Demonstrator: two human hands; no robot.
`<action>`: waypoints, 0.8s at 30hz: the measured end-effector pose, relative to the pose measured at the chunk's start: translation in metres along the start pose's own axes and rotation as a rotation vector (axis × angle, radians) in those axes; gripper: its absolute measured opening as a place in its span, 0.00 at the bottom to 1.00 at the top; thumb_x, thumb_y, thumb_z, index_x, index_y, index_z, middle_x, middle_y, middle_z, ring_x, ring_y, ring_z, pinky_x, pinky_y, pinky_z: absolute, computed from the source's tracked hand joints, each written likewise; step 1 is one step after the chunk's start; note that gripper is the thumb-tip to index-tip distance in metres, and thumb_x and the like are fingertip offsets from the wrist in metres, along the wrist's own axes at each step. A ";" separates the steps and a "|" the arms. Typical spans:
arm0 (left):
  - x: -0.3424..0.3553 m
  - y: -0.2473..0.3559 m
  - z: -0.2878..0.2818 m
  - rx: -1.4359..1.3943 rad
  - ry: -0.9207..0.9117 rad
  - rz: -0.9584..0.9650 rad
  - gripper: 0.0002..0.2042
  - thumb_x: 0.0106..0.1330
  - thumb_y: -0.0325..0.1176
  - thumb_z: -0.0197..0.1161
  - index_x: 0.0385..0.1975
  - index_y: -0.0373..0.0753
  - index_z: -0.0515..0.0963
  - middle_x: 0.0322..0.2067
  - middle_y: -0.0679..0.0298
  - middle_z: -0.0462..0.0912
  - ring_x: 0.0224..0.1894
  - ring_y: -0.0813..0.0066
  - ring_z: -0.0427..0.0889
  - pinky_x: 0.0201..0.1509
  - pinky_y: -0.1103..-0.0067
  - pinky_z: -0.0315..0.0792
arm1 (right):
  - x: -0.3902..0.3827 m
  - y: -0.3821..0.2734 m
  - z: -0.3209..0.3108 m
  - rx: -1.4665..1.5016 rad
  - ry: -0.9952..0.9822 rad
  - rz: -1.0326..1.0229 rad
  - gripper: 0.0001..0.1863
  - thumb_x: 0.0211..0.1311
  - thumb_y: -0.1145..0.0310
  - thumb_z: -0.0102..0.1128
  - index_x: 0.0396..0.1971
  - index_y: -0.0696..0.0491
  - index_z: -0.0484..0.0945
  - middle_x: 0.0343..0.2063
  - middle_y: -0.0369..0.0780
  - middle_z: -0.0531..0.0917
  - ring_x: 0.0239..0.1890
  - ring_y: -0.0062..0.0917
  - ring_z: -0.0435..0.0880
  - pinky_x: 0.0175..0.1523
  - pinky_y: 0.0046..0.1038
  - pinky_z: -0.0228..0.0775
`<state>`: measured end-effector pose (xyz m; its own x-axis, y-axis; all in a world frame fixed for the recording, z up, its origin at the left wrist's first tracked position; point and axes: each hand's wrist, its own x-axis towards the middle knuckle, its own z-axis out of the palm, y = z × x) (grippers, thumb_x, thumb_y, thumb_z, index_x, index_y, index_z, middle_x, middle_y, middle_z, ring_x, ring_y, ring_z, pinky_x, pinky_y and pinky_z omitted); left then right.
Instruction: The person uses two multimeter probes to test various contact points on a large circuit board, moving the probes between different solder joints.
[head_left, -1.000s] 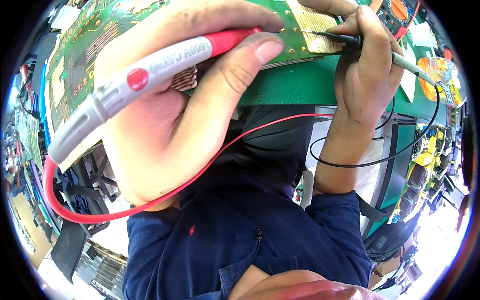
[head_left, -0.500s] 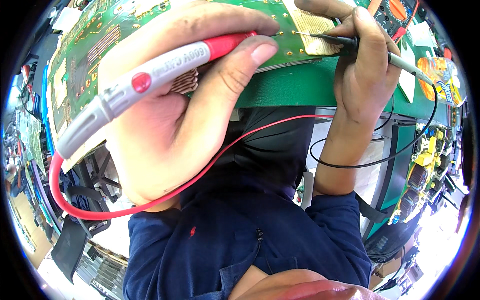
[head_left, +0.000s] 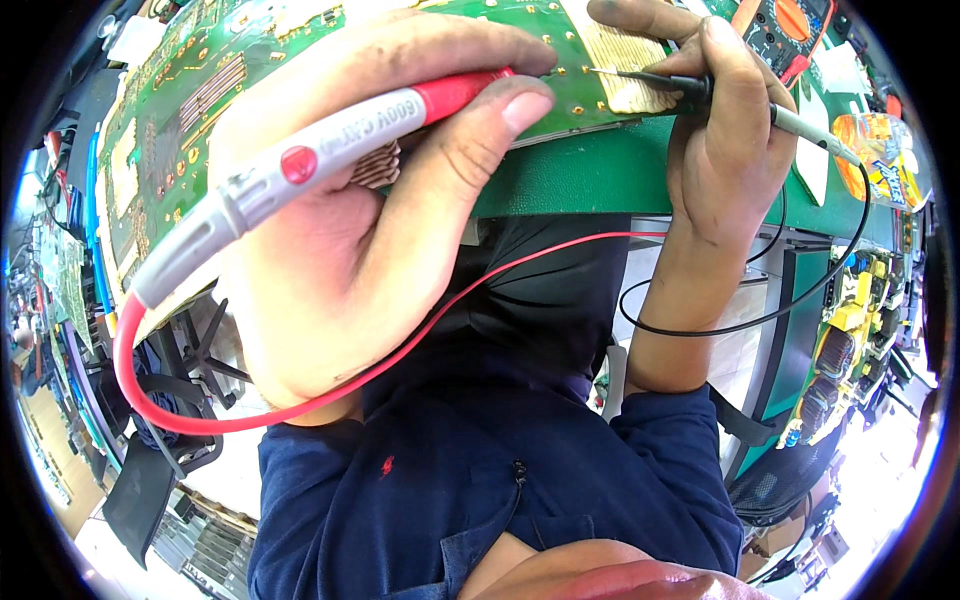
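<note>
Close to the camera, my left hand (head_left: 330,270) pinches a red and grey test probe (head_left: 370,122) between thumb and fingers. Its tip points right, toward gold solder points on a green circuit board (head_left: 540,40). My right hand (head_left: 735,140) grips a black and grey test probe (head_left: 690,86), whose thin metal tip reaches left to the board beside a solder point. Whether either tip touches metal I cannot tell. A red lead (head_left: 440,318) loops under my left hand, and a black lead (head_left: 780,325) curves round my right forearm.
The board lies on a green table mat (head_left: 570,175). A multimeter (head_left: 790,28) with an orange dial sits at the far right, near a yellow-orange package (head_left: 885,165). Yellow and black electronic parts (head_left: 840,345) stand at the right. A black chair (head_left: 150,500) is at the lower left.
The rear end of the red probe has swung slightly to the right, its lead with it. My right hand and the black probe have shifted a little to the left.
</note>
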<state>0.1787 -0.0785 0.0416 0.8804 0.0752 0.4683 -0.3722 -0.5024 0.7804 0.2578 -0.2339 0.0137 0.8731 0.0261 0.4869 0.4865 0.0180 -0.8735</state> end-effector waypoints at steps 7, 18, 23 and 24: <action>0.000 -0.001 0.001 0.007 -0.010 0.012 0.09 0.60 0.26 0.61 0.36 0.28 0.80 0.34 0.55 0.83 0.36 0.73 0.80 0.44 0.82 0.72 | -0.001 -0.001 0.001 0.022 -0.017 -0.068 0.24 0.64 0.63 0.42 0.11 0.61 0.72 0.28 0.52 0.84 0.28 0.26 0.81 0.38 0.22 0.69; 0.002 -0.003 0.002 -0.015 0.010 0.027 0.08 0.59 0.24 0.61 0.35 0.28 0.81 0.32 0.56 0.82 0.35 0.73 0.80 0.42 0.82 0.72 | 0.006 -0.021 -0.003 0.102 -0.073 0.169 0.24 0.65 0.64 0.41 0.11 0.61 0.71 0.29 0.52 0.84 0.31 0.28 0.82 0.38 0.23 0.70; 0.005 -0.008 0.008 -0.083 0.017 0.009 0.07 0.60 0.22 0.60 0.35 0.27 0.80 0.32 0.56 0.82 0.34 0.74 0.79 0.40 0.83 0.71 | 0.005 -0.019 -0.005 0.092 -0.091 0.178 0.23 0.65 0.64 0.41 0.13 0.60 0.72 0.30 0.51 0.84 0.33 0.30 0.83 0.41 0.23 0.70; 0.008 -0.007 0.005 -0.074 -0.048 0.025 0.07 0.60 0.22 0.60 0.35 0.27 0.80 0.32 0.56 0.82 0.34 0.74 0.78 0.40 0.84 0.70 | 0.005 -0.015 -0.008 0.095 -0.095 0.154 0.22 0.65 0.64 0.41 0.14 0.61 0.72 0.31 0.51 0.84 0.34 0.30 0.83 0.42 0.23 0.70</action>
<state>0.1896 -0.0788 0.0382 0.8830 0.0212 0.4689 -0.4132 -0.4388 0.7979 0.2552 -0.2418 0.0294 0.9279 0.1295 0.3495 0.3383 0.1008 -0.9356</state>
